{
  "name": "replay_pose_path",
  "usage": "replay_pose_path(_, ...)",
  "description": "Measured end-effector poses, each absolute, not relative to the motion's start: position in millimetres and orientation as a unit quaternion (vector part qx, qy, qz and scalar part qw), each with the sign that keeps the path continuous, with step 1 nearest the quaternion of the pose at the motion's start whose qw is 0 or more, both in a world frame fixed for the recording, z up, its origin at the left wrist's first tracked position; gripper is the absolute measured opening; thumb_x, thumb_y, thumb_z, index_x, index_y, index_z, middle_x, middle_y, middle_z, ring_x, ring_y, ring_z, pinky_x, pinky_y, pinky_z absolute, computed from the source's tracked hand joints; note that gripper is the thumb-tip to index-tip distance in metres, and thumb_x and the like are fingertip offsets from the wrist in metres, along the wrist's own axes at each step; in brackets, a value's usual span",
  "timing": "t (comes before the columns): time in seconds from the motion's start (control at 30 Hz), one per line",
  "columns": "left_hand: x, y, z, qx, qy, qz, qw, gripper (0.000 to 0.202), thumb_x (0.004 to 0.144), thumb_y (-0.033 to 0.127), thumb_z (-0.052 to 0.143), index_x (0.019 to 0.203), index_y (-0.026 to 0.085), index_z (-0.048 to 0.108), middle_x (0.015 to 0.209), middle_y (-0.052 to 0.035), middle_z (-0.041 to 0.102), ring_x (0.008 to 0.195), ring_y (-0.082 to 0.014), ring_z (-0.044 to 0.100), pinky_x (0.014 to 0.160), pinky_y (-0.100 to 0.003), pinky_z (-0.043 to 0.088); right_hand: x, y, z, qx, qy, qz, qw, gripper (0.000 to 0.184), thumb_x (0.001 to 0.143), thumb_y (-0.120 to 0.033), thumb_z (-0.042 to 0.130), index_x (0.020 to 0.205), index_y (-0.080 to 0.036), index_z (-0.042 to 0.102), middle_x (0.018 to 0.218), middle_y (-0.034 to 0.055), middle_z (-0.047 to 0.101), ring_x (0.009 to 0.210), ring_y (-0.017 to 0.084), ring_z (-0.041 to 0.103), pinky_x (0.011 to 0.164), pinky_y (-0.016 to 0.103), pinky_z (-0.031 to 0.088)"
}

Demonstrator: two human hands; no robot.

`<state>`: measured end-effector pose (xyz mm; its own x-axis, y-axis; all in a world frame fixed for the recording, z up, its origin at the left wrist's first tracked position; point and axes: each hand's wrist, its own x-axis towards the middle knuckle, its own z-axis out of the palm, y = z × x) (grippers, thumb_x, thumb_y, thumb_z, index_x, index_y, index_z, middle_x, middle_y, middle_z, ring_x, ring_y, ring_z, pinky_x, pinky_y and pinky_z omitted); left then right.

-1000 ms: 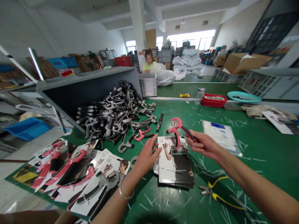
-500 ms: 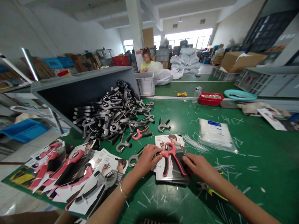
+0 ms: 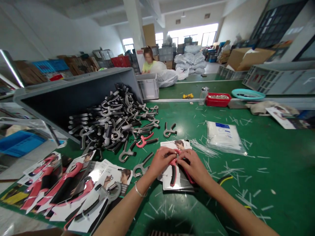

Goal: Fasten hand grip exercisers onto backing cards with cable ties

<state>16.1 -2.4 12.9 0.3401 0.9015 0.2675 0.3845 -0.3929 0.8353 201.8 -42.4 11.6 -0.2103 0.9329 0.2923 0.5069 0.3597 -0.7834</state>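
A red hand grip strengthener (image 3: 173,175) with black pads lies on a printed white-and-black backing card (image 3: 166,185), atop a small stack of cards. My left hand (image 3: 162,162) is closed on the upper left of this hand grip. From the other side, my right hand (image 3: 194,165) pinches at the grip's upper part and covers its right handle. Fingertips of both hands nearly meet by the spring, hiding what lies between them. Close to my left wrist is a grey hand grip (image 3: 141,168). Thin white cable ties (image 3: 203,148) fan out right of the card.
Many grey hand grips (image 3: 110,121) spill from a tipped grey crate (image 3: 81,82). Carded hand grips (image 3: 71,173) overlap at left. A bag of cable ties (image 3: 223,137), yellow-handled cutters (image 3: 225,179), a red tray (image 3: 218,103) and a glass jar (image 3: 203,96) stand rightward. Another person (image 3: 147,62) sits beyond.
My right hand has moved left from the card's right edge to the top of the red hand grip. My left hand has stayed on the grip. The view has shifted slightly.
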Motion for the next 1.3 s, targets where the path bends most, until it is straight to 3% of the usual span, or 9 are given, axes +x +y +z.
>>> replay_pose_path(0.17, 18.7, 6.1, 10.6, 0.723, 0.451, 0.411, 0.324, 0.011, 0.086, 0.024, 0.065, 0.09, 0.021, 0.074, 0.092, -0.0042, 0.073, 0.095, -0.0208, 0.062, 0.091, -0.035, 0.045, 200.5, -15.3, 7.4, -0.501, -0.671, 0.306, 0.452, 0.018, 0.092, -0.032, 0.055, 0.08, -0.022, 0.065, 0.11, 0.0069, 0.064, 0.11, 0.025, 0.056, 0.101, 0.044, 0.038)
replay_pose_path(0.33, 19.4, 10.7, 13.8, 0.736, 0.444, 0.404, 0.313, 0.011, 0.088, 0.024, 0.063, 0.088, 0.021, 0.073, 0.092, -0.0042, 0.073, 0.096, -0.0211, 0.061, 0.093, -0.035, 0.044, 202.9, -15.1, 4.7, -0.481, -0.713, 0.317, 0.399, 0.02, 0.093, -0.034, 0.055, 0.082, -0.023, 0.067, 0.137, 0.0065, 0.055, 0.133, 0.027, 0.042, 0.111, 0.05, 0.025)
replay_pose_path(0.47, 19.4, 5.7, 13.4, 0.739, 0.439, 0.405, 0.312, 0.011, 0.089, 0.026, 0.063, 0.089, 0.022, 0.073, 0.093, -0.0042, 0.073, 0.096, -0.021, 0.06, 0.093, -0.036, 0.043, 205.5, -22.6, 1.8, -0.476, -0.732, 0.318, 0.371, 0.019, 0.093, -0.035, 0.056, 0.083, -0.024, 0.068, 0.147, 0.0036, 0.046, 0.138, 0.029, 0.035, 0.113, 0.052, 0.023)
replay_pose_path(0.8, 19.5, 7.9, 6.9, 0.763, 0.425, 0.392, 0.29, 0.012, 0.09, 0.025, 0.062, 0.092, 0.023, 0.073, 0.094, -0.0031, 0.074, 0.096, -0.0205, 0.061, 0.095, -0.037, 0.041, 205.7, -22.4, 2.0, -0.484, -0.73, 0.309, 0.37, 0.018, 0.092, -0.035, 0.057, 0.086, -0.024, 0.07, 0.147, 0.0049, 0.047, 0.136, 0.03, 0.038, 0.112, 0.053, 0.026)
replay_pose_path(1.13, 18.9, 6.4, 6.3, 0.78, 0.412, 0.386, 0.269, 0.011, 0.091, 0.023, 0.061, 0.094, 0.024, 0.072, 0.097, -0.0028, 0.074, 0.098, -0.0206, 0.061, 0.097, -0.038, 0.04, 204.5, -21.9, 1.1, -0.48, -0.722, 0.319, 0.382, 0.017, 0.092, -0.035, 0.059, 0.085, -0.024, 0.069, 0.146, 0.0036, 0.048, 0.138, 0.029, 0.036, 0.113, 0.051, 0.022)
replay_pose_path(1.3, 14.5, 4.0, 11.5, 0.807, 0.387, 0.366, 0.256, 0.01, 0.091, 0.024, 0.061, 0.091, 0.023, 0.072, 0.099, -0.0035, 0.073, 0.102, -0.0208, 0.06, 0.098, -0.037, 0.039, 202.1, -22.8, 2.7, -0.484, -0.706, 0.315, 0.409, 0.018, 0.092, -0.035, 0.058, 0.082, -0.024, 0.068, 0.139, 0.0057, 0.055, 0.135, 0.028, 0.041, 0.112, 0.05, 0.023)
